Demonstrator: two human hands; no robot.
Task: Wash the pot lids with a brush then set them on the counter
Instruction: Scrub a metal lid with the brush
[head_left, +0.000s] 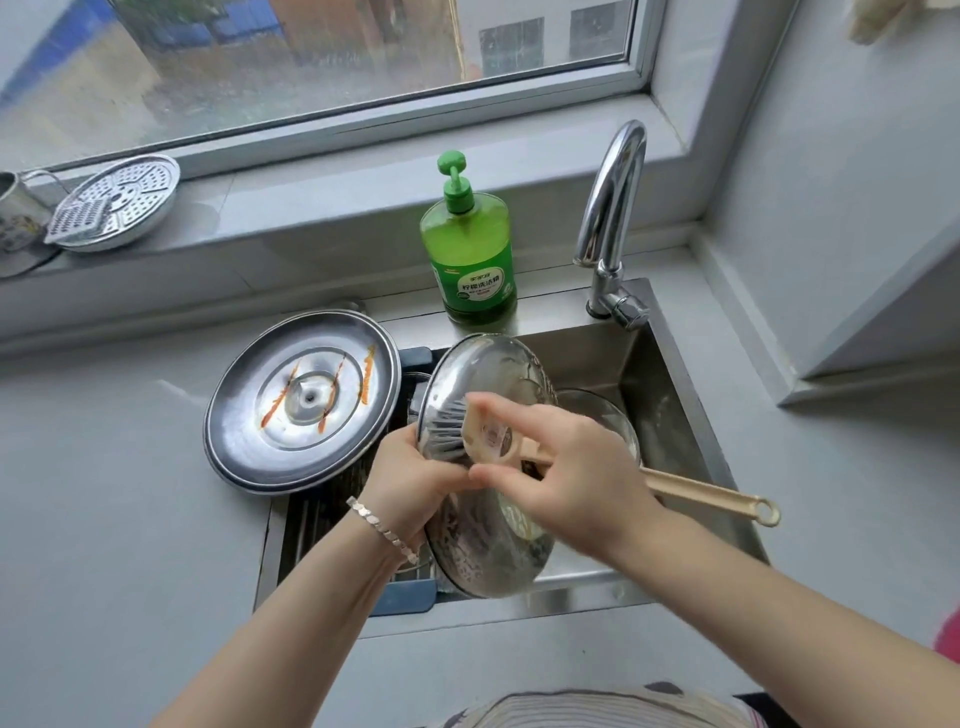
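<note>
While L grip clasps lid edge, R grip pinches brush, handle half-hidden.

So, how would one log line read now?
step: scrubbing | left hand: holds glass lid over sink | right hand: holds brush on it | steel lid: stained

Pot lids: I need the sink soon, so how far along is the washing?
Done: no lid looks finished yet. In hand: the left hand grips the glass lid tilted over the sink, while the right hand holds the brush with its bristles against it. Left: the steel lid at the sink's left edge carries orange streaks, and both lids must go onto the counter.
</note>
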